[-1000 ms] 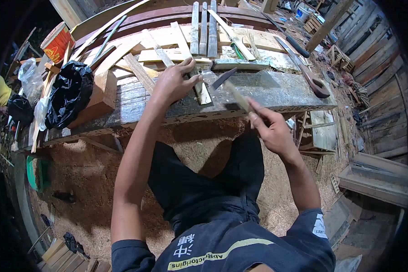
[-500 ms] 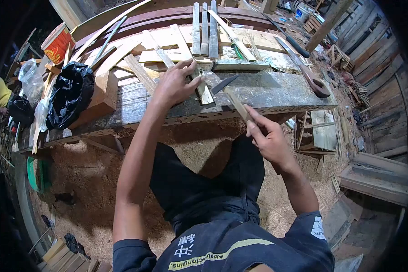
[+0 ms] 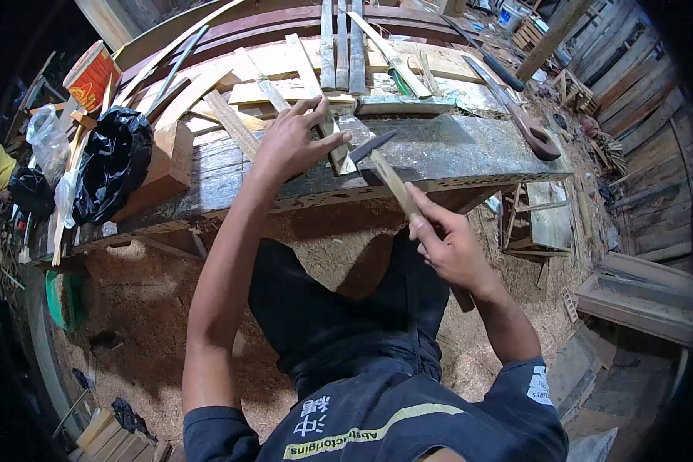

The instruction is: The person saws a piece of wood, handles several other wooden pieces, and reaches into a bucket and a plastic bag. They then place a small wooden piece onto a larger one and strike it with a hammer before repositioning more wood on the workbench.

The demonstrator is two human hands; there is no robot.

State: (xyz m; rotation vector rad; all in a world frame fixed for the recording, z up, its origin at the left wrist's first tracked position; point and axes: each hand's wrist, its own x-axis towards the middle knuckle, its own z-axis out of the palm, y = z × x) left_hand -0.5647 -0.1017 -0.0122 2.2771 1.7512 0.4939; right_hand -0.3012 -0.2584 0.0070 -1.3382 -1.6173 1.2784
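A long-handled knife [image 3: 373, 145] is in my right hand [image 3: 448, 242], its fingers wrapped round the long wooden handle [image 3: 393, 181]. The handle's butt sticks out below my wrist. The dark blade lies at the near end of a narrow wooden strip [image 3: 341, 160], pointing up and right. My left hand [image 3: 294, 142] grips this strip over the workbench [image 3: 239, 181], fingers across it and thumb stretched along its right side. The strip's near end has a pale, cut-looking face.
Several wooden slats [image 3: 343, 54] lie across the bench's far side. A handsaw [image 3: 527, 127] rests at the right. On the left are a black plastic bag [image 3: 115, 165], a wooden block [image 3: 169, 158] and a red bucket [image 3: 92, 77]. Sawdust covers the floor [image 3: 154, 308].
My right hand has tilted a little, and the handle's butt now shows below it. The blade stays close to the strip's near end. The whole view has shifted slightly.
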